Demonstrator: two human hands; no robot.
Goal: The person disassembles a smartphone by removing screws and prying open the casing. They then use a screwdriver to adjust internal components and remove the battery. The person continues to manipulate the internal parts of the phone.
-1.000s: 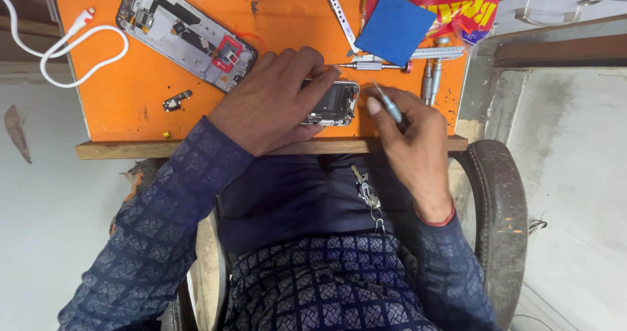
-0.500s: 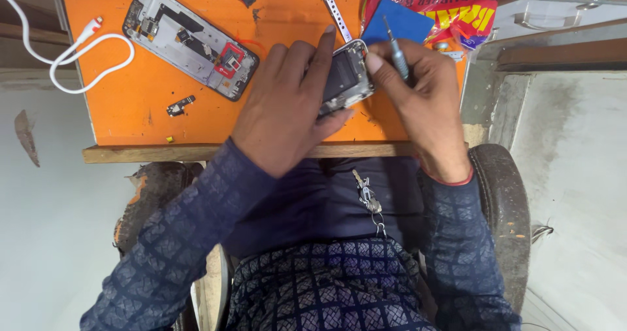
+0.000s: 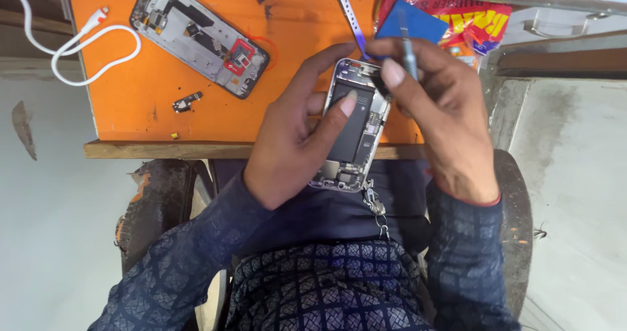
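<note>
L hand (image 3: 294, 151) grips opened phone (image 3: 353, 128), thumb on its black battery, above orange table (image 3: 144, 102) edge. R hand (image 3: 437, 109) pinches thin metal tool (image 3: 408, 53) at phone's top. 2nd opened phone (image 3: 199, 35) + white cable (image 3: 78, 43) lie well apart.

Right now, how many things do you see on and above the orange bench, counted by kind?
Opened phones: 2, one in the left hand at, one lying on the bench
Thin tools: 1, in the right hand at
White cables: 1
Blue cards: 1
Total: 5

tool tip (image 3: 409, 55) hidden (behind fingers), cable (image 3: 72, 40) cropped
</note>
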